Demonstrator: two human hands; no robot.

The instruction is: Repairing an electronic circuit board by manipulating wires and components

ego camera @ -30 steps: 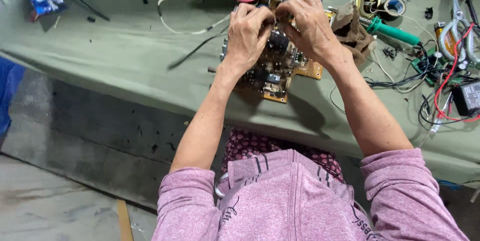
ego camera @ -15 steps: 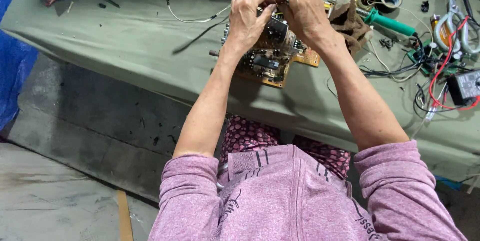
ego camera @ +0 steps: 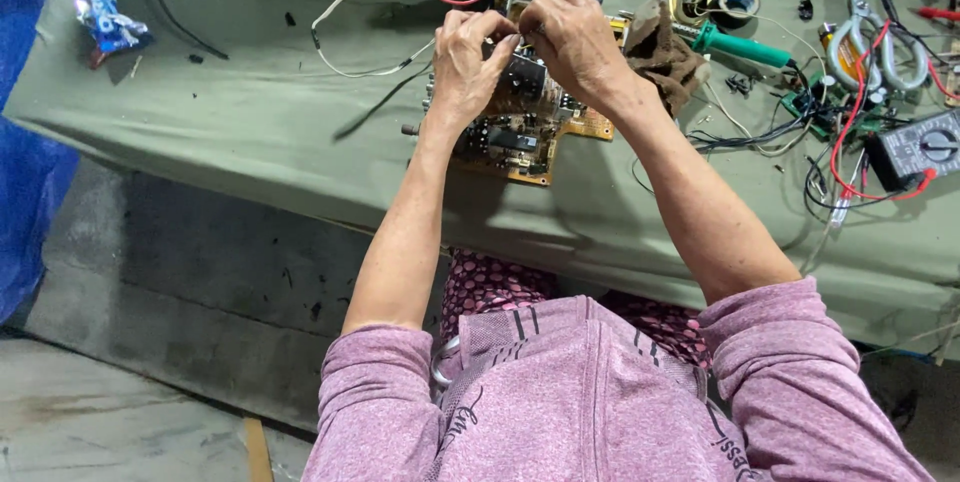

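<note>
Hands meet over a circuit board point(ego camera: 520, 132) lying on the green-covered table point(ego camera: 230, 132). Left hand point(ego camera: 468, 62) rests on the board's left side, fingers curled onto its parts; right hand point(ego camera: 572, 42) pinches something small above the board's top edge. Right of the board lie a brown rag point(ego camera: 662, 52), a green-handled tool point(ego camera: 742, 45) and a multimeter point(ego camera: 920, 147).

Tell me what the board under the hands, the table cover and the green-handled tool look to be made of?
Circuit board: tan, matte laminate, probably resin, studded with dark parts. Table cover: olive woven cloth, judging by its creases and draped edge. Green-handled tool: smooth handle, likely plastic or rubber.
</note>
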